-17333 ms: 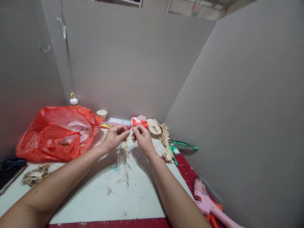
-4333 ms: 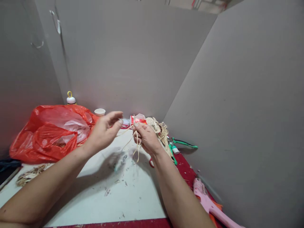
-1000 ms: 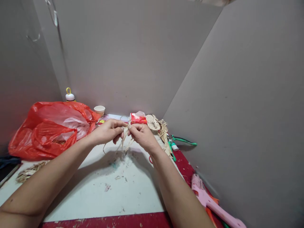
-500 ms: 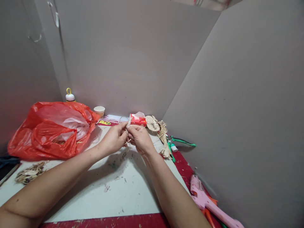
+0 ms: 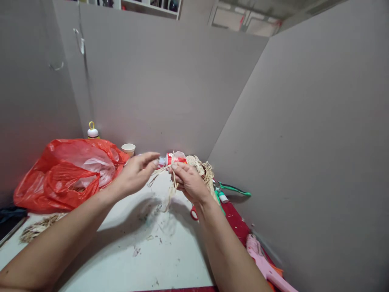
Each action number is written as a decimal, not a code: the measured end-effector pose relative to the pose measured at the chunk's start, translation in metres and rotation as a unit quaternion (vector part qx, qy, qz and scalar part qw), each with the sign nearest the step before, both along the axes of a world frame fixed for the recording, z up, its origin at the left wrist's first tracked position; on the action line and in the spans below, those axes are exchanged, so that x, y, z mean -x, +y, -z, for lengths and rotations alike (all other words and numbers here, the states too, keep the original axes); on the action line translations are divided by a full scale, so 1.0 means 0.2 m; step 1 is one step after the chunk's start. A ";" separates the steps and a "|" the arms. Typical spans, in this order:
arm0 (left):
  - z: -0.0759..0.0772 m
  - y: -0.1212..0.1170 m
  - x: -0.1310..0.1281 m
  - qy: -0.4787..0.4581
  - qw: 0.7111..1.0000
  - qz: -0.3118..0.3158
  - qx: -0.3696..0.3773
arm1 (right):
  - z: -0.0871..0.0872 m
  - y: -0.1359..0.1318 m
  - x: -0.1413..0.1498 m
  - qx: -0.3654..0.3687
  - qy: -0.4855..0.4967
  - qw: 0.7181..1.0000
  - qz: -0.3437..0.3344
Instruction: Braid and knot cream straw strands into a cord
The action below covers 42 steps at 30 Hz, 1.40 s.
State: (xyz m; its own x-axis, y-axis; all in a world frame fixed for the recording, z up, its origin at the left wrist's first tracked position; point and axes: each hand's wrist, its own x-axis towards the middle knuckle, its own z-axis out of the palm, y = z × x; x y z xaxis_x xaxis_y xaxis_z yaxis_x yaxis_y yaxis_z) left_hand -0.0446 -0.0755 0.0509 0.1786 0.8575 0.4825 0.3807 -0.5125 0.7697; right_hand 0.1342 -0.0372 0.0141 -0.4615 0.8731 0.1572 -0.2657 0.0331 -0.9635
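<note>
Both my hands are raised over the white tabletop (image 5: 127, 251), working pale straw strands (image 5: 170, 190). My right hand (image 5: 188, 182) is closed around a small bunch of them, whose loose ends hang down toward the table. My left hand (image 5: 136, 172) pinches one strand between thumb and fingertips and draws it out to the left of the bunch. Its other fingers are loosely curled.
A red plastic bag (image 5: 67, 170) fills the left side, a bottle top (image 5: 92, 130) and paper cup (image 5: 128, 148) behind it. Straw scraps (image 5: 36, 229) lie front left. A red packet (image 5: 176, 159), a woven straw piece (image 5: 200, 166), green pliers (image 5: 231, 188) and a pink glue gun (image 5: 267, 267) lie right. Grey partitions enclose the table.
My left hand has pulled away to the left from my right hand, drawing a strand out with it. The bunch now hangs lower from my right hand. The view has tilted upward a little.
</note>
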 end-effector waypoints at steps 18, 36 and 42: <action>0.06 0.03 -0.05 0.079 0.992 0.085 0.056 | -0.05 -0.06 -0.03 -0.066 -0.137 0.982 -0.115; 0.12 0.09 -0.04 -0.176 0.899 0.204 0.347 | -0.12 -0.10 -0.06 -0.316 -0.306 0.898 -0.014; 0.15 0.09 -0.06 -0.127 0.958 0.154 0.205 | -0.09 -0.08 -0.06 -0.368 -0.340 0.862 0.073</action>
